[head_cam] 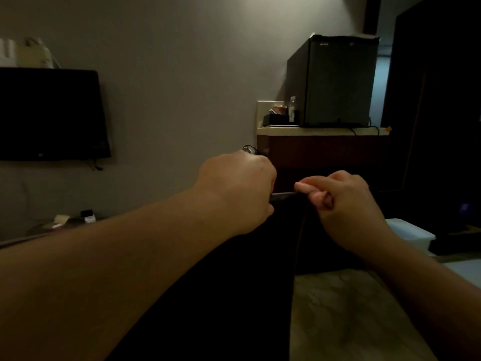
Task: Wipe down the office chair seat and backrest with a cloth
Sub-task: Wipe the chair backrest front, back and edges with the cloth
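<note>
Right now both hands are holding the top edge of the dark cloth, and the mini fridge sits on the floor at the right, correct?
Not quite. The head view shows the mini fridge on the counter, not the floor. Left hand and right hand do hold the dark cloth.

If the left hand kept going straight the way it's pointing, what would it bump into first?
Probably the dark wooden cabinet under the mini fridge. The left hand, gripping the dark cloth, points forward and slightly right toward it. Depth is hard to judge in this dim view.

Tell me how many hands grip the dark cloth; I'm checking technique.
2: the left hand grips the dark cloth at its top edge, the right hand pinches it alongside.
</note>
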